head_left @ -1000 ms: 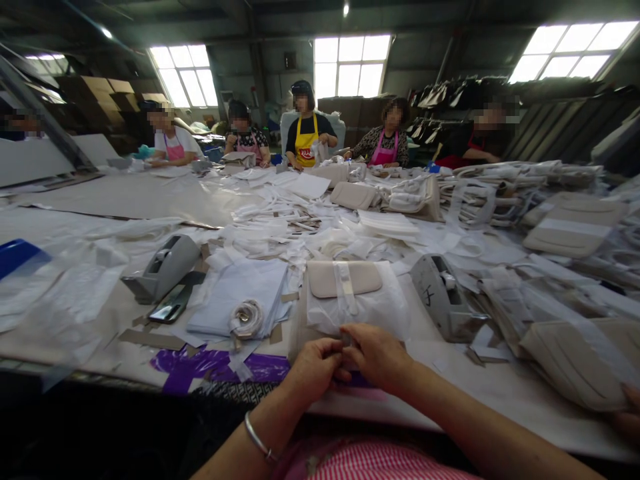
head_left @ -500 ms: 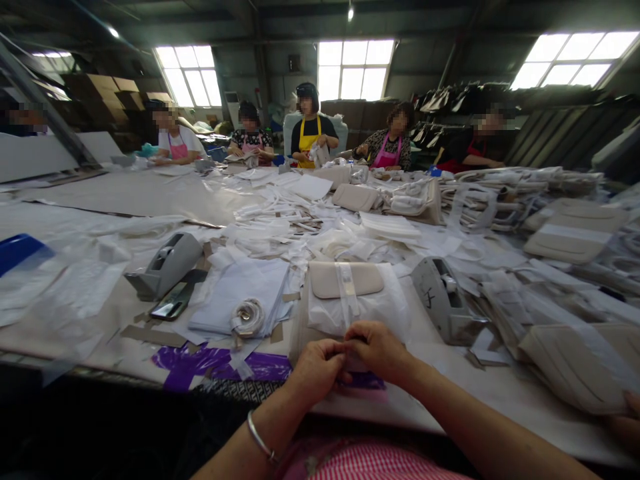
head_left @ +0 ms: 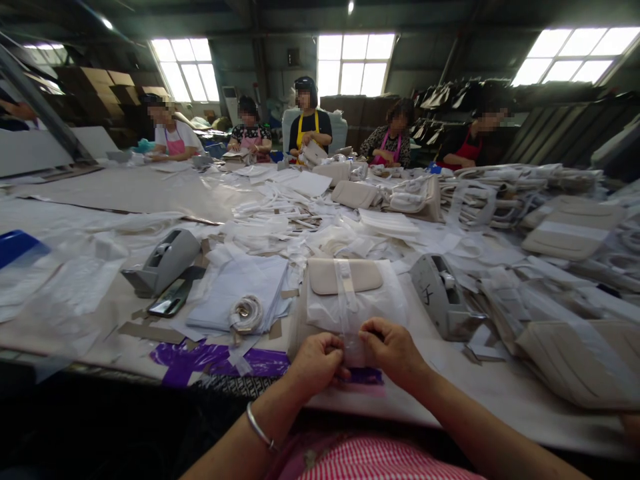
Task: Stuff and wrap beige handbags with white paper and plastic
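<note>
A beige handbag flap (head_left: 330, 277) lies in front of me, with thin white wrapping sheet (head_left: 320, 312) over the bag's body. Down its middle runs a translucent white strip (head_left: 355, 347), covering the clasp. My left hand (head_left: 320, 363) is closed at the strip's left edge, thumb and fingers pinched together. At the right edge, my right hand (head_left: 390, 343) pinches the strip between thumb and forefinger. The fingertips hide exactly how much of it each hand grips. Purple tape (head_left: 366, 376) shows on the table edge below the strip.
Grey tape dispensers stand left (head_left: 163, 263) and right (head_left: 443, 297). A coiled strap (head_left: 246, 313) rests on stacked white sheets (head_left: 215, 293), beside a phone (head_left: 170, 298). More wrapped bags (head_left: 580, 360) lie at right. Several people work across the littered table.
My hands have moved apart from touching each other; the right hand has shifted slightly right, exposing the strip between them. The view has tilted a little.
</note>
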### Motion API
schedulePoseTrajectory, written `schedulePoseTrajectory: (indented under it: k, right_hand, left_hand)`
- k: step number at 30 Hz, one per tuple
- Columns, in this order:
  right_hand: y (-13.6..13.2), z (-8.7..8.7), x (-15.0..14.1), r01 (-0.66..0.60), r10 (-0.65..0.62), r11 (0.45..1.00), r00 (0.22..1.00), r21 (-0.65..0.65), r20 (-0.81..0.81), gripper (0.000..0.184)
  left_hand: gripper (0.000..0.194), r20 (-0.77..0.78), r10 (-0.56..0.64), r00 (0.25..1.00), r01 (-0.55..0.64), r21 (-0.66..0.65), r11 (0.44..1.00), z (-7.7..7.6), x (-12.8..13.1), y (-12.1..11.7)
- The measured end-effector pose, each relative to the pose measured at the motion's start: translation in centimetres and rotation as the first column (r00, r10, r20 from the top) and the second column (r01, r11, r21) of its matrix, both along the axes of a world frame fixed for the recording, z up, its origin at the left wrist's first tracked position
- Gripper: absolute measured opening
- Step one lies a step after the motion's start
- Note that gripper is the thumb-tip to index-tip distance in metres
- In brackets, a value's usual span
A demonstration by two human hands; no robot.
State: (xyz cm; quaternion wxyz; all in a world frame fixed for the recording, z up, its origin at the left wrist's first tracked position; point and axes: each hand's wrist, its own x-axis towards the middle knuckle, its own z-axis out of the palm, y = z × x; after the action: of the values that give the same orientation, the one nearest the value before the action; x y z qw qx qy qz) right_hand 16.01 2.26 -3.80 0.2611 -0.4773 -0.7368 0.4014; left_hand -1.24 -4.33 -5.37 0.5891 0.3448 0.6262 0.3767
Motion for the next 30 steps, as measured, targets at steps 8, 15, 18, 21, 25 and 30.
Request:
schedulePoseTrajectory:
  k: [8, 15, 18, 21, 25, 30]
  right_hand:
    - [-2.5, -1.5, 1.9, -0.008, 0.018, 0.994, 0.996, -0.113, 0.089, 0.016]
    - [-2.9, -1.9, 1.4, 0.040, -0.068, 0.972, 0.991, -0.230, -0.114, 0.024]
    - [-2.9, -1.9, 1.2, 0.077, -0.112, 0.968, 0.984, -0.239, -0.136, 0.027]
    - [-3.0, -2.3, 1.0, 0.058, -0.116, 0.954, 0.976, -0.295, -0.182, 0.028]
    - [-3.1, -2.9, 1.1, 0.038, -0.133, 0.928, 0.963, -0.370, -0.234, 0.028]
    - [-3.3, -2.8, 1.7, 0.117, -0.173, 0.952, 0.968, -0.283, -0.181, 0.025]
  left_hand:
    - [0.018, -0.018, -0.008, 1.000, 0.008, -0.004, 1.000, -0.4, 0.0, 0.1]
    - [0.022, 0.039, -0.006, 0.999, 0.006, -0.017, 1.000, -0.3, -0.4, 0.0]
    - [0.024, 0.055, 0.012, 0.998, -0.010, -0.037, 0.999, -0.2, -0.5, 0.0]
    - [0.023, 0.065, 0.019, 0.998, -0.016, -0.052, 0.999, -0.1, -0.6, 0.1]
    - [0.015, 0.052, 0.008, 0.999, -0.005, -0.064, 0.998, 0.1, -0.5, 0.3]
    - [0.015, 0.042, 0.023, 0.999, -0.020, -0.069, 0.997, 0.3, -0.4, 0.3]
